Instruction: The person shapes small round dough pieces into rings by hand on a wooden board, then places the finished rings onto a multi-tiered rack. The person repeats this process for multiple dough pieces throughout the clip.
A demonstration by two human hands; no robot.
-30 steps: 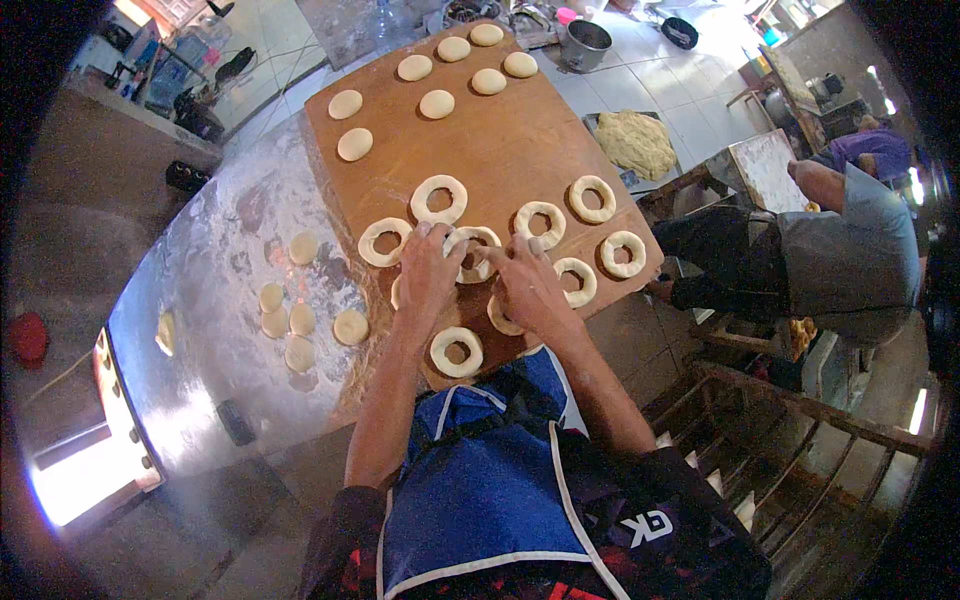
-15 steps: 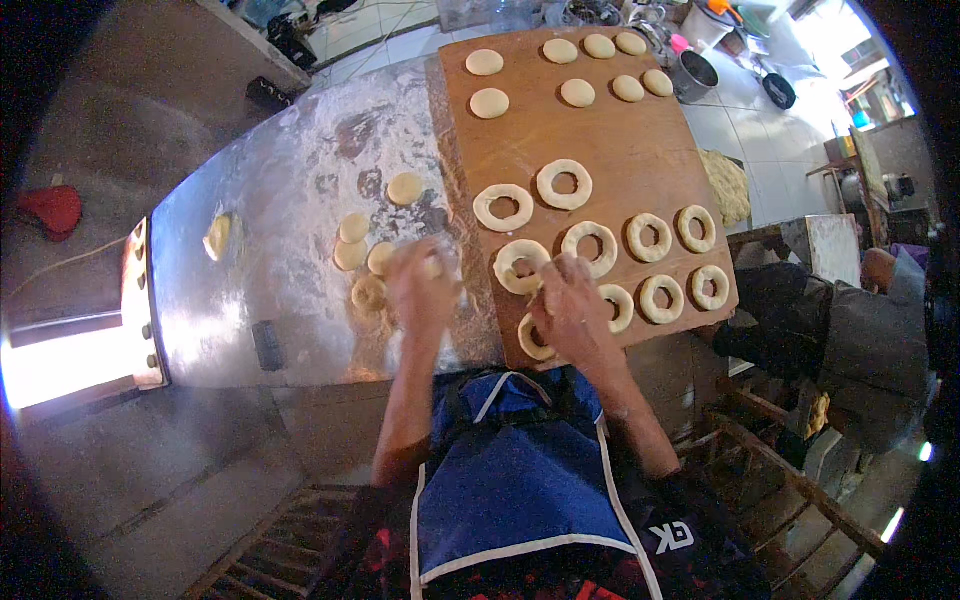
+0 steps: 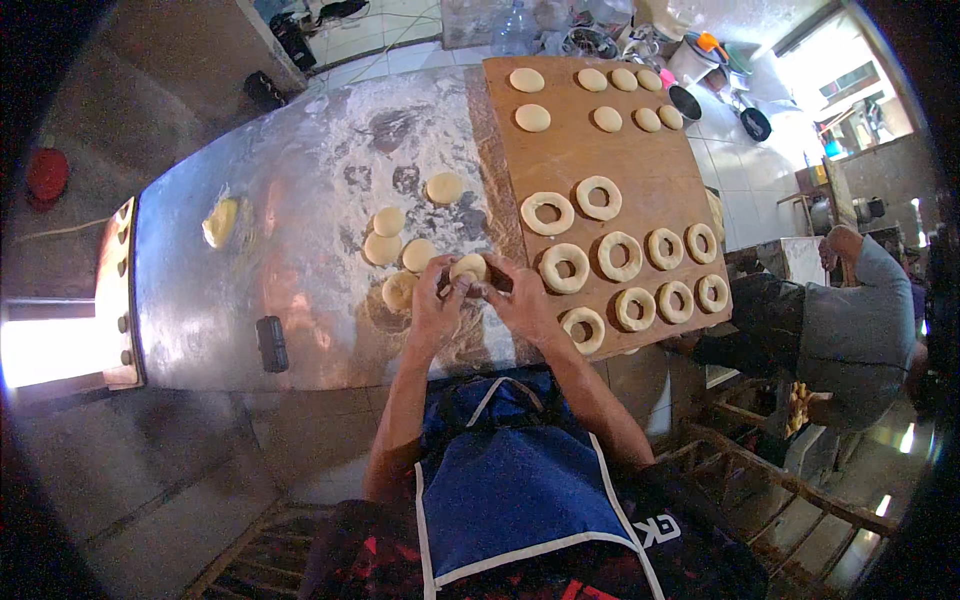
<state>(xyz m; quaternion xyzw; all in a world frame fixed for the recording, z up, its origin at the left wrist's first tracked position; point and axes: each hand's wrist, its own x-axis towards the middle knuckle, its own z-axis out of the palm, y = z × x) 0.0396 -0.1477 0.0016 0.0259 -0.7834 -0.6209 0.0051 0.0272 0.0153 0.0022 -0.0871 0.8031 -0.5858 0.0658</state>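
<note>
A round, flat piece of pale dough [image 3: 467, 267] is held between my two hands, just above the floured metal table near its wooden edge strip. Fingers of my left hand [image 3: 436, 306] curl around its left side. My right hand [image 3: 519, 303] grips the opposite side, thumb near the left thumb. Just left of my hands lie several more dough rounds [image 3: 382, 248], one partly behind my left fingers. To the right, dough rings [image 3: 564, 268] stand in rows on a brown wooden board [image 3: 620, 150]. Flatter dough discs [image 3: 533, 118] lie at the board's far end.
A larger dough lump [image 3: 220, 222] and a dark oblong object [image 3: 271, 344] lie on the metal table [image 3: 190, 300] at left. At right sits another person [image 3: 855, 320], close to the board's corner. Behind the board stand buckets [image 3: 693, 65] and a clear bottle [image 3: 515, 28].
My right hand has left the dough rings and come left to my left hand. Both now hold one dough round. The whole view has shifted slightly.
</note>
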